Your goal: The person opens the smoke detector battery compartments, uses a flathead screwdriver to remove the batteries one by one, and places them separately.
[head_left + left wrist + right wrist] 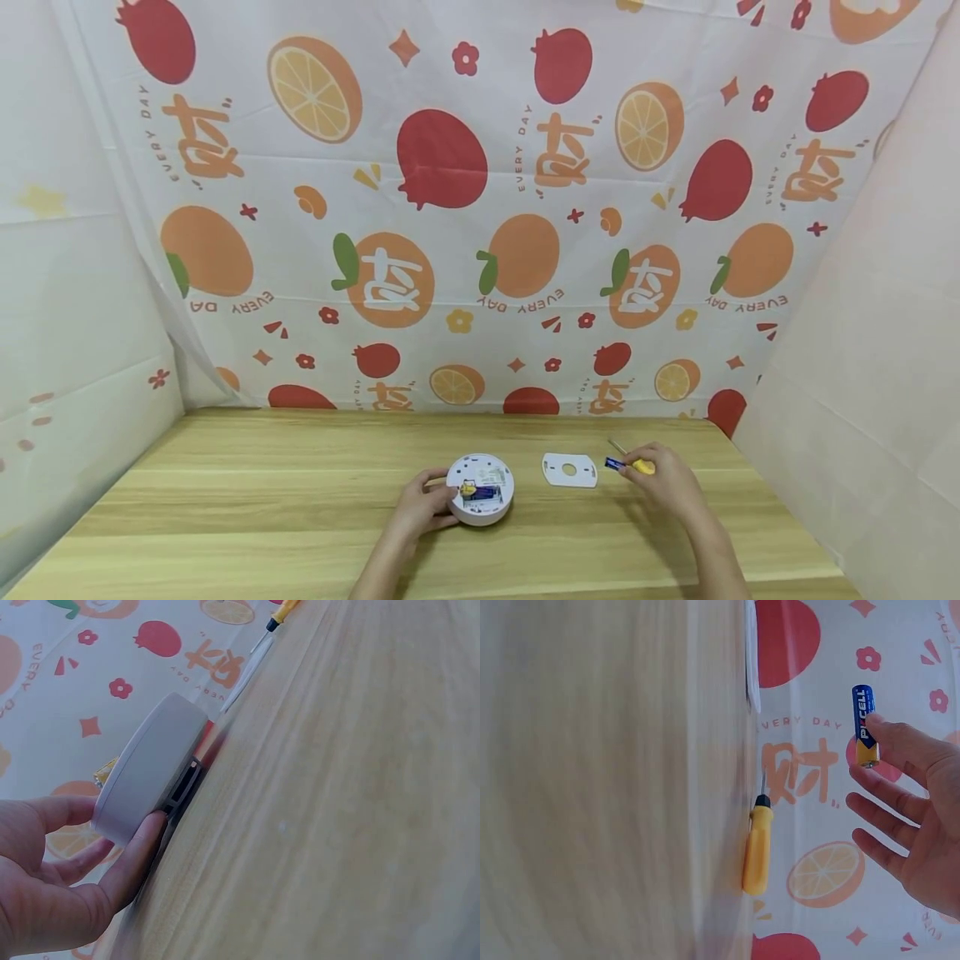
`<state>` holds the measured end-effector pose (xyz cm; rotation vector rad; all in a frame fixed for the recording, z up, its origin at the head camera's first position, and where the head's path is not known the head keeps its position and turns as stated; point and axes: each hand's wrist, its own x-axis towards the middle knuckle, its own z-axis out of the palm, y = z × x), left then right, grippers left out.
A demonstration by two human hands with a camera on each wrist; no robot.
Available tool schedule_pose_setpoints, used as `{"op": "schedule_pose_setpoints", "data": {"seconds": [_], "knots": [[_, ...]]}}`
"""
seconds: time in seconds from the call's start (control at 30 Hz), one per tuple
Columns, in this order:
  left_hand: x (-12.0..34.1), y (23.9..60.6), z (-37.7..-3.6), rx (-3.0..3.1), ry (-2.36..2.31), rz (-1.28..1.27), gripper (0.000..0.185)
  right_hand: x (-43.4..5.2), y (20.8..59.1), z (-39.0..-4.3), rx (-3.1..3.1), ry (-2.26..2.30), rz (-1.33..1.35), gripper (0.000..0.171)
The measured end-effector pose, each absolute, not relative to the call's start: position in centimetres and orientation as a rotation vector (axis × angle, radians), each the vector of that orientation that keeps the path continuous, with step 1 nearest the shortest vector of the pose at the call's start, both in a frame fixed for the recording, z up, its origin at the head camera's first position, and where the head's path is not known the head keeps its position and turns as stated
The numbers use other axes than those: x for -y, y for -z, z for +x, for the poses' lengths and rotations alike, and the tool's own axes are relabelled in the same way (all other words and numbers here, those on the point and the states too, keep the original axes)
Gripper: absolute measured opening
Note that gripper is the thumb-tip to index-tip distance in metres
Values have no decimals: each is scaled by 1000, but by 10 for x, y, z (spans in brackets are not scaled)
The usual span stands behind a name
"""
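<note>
My left hand (418, 505) grips the side of a round white device (491, 473) that looks like a smoke alarm. Its underside faces up, showing a compartment with a dark blue battery (484, 493) in it. A small yellow piece (106, 772) sticks up from that face; its kind is unclear. The left wrist view shows the device (150, 765) tilted, fingers on its edge. Above the table at the right, my right hand (666, 482) pinches a blue and yellow PKCELL battery (864, 712) between thumb and forefinger, with the other fingers spread.
A white mounting plate (555, 477) with a central hole lies between the hands. A yellow-handled screwdriver (757, 851) rests on the wooden table (262, 508) behind my right hand. A fruit-patterned cloth (465, 333) hangs along the table's back edge.
</note>
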<state>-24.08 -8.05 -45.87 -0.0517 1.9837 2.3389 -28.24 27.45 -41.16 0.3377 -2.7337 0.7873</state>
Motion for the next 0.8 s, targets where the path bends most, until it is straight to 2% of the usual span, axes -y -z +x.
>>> {"op": "schedule_pose_setpoints", "data": {"seconds": [0.8], "knots": [[82,461,-241,-1979,-2344,-32,49,-282,429,-298,2847,-539,561,8]]}}
